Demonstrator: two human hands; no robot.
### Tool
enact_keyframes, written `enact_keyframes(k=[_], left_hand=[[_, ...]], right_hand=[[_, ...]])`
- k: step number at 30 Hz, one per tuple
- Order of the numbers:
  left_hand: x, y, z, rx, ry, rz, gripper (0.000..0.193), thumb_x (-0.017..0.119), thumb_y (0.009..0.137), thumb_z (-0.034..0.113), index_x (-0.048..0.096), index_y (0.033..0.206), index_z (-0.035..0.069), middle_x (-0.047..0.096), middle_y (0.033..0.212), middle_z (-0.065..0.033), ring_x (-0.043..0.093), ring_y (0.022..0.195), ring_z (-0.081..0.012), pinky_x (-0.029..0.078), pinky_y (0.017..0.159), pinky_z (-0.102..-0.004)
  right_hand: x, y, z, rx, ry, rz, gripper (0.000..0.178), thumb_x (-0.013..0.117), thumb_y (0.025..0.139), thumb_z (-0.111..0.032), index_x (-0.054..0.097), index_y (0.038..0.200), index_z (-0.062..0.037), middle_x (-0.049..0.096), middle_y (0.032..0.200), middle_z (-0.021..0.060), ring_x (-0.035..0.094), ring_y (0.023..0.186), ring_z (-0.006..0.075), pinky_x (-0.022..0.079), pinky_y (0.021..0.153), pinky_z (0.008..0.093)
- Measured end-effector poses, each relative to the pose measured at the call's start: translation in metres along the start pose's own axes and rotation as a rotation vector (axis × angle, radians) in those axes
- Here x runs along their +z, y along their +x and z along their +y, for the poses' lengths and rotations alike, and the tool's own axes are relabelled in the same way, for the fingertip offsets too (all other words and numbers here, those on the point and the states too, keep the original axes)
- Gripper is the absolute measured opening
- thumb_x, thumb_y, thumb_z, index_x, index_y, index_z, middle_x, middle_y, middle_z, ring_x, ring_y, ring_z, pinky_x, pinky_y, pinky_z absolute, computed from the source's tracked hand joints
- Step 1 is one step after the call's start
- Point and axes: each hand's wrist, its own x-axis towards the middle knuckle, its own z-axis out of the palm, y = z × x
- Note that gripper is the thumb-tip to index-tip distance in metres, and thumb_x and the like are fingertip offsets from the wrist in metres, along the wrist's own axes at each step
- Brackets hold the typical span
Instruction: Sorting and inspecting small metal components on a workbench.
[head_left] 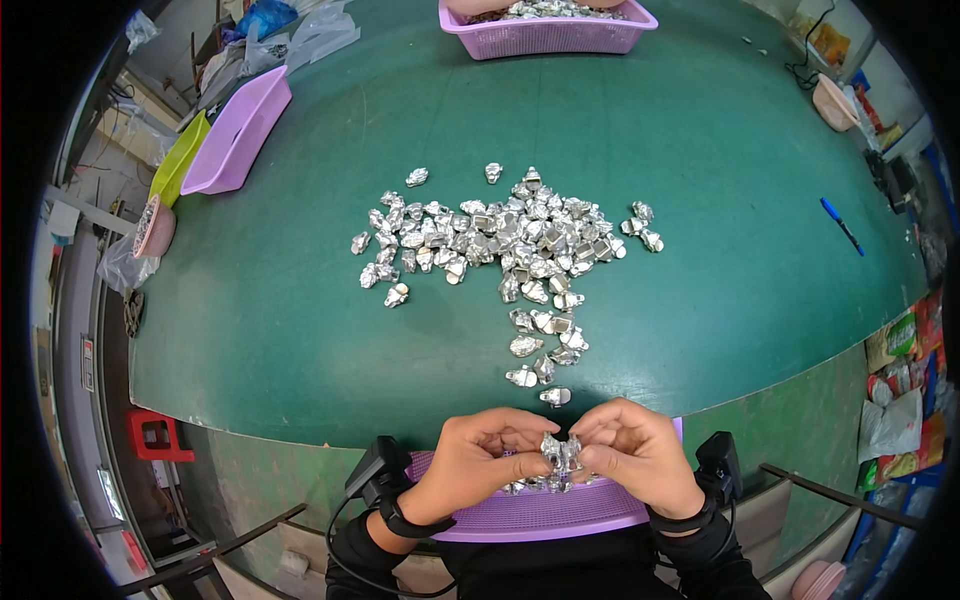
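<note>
Both my hands meet over a purple plastic basket (pixel 540 522) at the table's near edge. My left hand (pixel 478 462) is closed, its thumb and fingers pinching a small shiny silver metal piece (pixel 549 450). Facing it, my right hand (pixel 645 458) pinches silver metal too, right beside the left fingertips. Whether they grip one piece or two touching ones, I cannot tell. More silver pieces (pixel 540 486) lie in the basket below, partly hidden by my hands. A loose heap of similar small lumpy silver pieces (pixel 530 235) spreads over the green table, trailing toward me.
At the far edge of the green table (pixel 730 300) stands a purple basket (pixel 550 40) of silver pieces, with another person's arms over it. Purple (pixel 240 135) and yellow-green (pixel 178 160) trays sit at left. A blue pen (pixel 842 227) lies right. A red stool (pixel 158 437) stands on the floor.
</note>
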Motion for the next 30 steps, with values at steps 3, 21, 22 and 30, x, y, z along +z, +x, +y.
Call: enact_keyframes(k=[3, 21, 22, 30], left_hand=[[0.001, 0.000, -0.002, -0.004, -0.051, 0.007, 0.033, 0.068, 0.068, 0.001, 0.053, 0.096, -0.007, 0.060, 0.080, -0.0123, 0.059, 0.072, -0.0145, 0.048, 0.065, -0.0251], [-0.016, 0.030, 0.003, 0.546, 1.353, 0.215, 0.025, 0.066, 0.064, 0.002, 0.057, 0.087, 0.003, 0.054, 0.082, -0.0085, 0.051, 0.070, -0.0249, 0.042, 0.059, -0.0310], [-0.016, 0.029, 0.001, 0.521, 1.283, 0.215, 0.024, 0.066, 0.063, 0.001, 0.056, 0.084, 0.002, 0.054, 0.081, -0.0085, 0.052, 0.071, -0.0240, 0.042, 0.060, -0.0303], [-0.017, 0.023, -0.010, 0.505, 1.017, 0.322, 0.022, 0.067, 0.060, -0.004, 0.052, 0.074, 0.002, 0.054, 0.080, -0.0079, 0.054, 0.073, -0.0191, 0.043, 0.064, -0.0268]], right_hand=[[-0.001, 0.000, 0.001, 0.008, 0.028, -0.005, 0.019, 0.053, 0.081, -0.001, 0.047, 0.098, 0.0042, 0.058, 0.083, 0.0104, 0.057, 0.075, 0.0119, 0.047, 0.064, 0.0222], [-0.003, 0.028, 0.015, -0.482, -1.220, 0.224, 0.023, 0.062, 0.071, -0.009, 0.052, 0.091, -0.0029, 0.051, 0.089, 0.0112, 0.047, 0.082, 0.0281, 0.040, 0.070, 0.0347], [-0.006, 0.026, 0.013, -0.466, -1.155, 0.218, 0.023, 0.061, 0.072, -0.009, 0.052, 0.091, -0.0021, 0.052, 0.089, 0.0118, 0.049, 0.081, 0.0288, 0.041, 0.070, 0.0347], [-0.021, 0.023, 0.008, -0.630, -1.116, 0.494, 0.018, 0.060, 0.067, 0.007, 0.053, 0.082, -0.0011, 0.052, 0.087, 0.0109, 0.052, 0.074, 0.0254, 0.043, 0.066, 0.0297]])
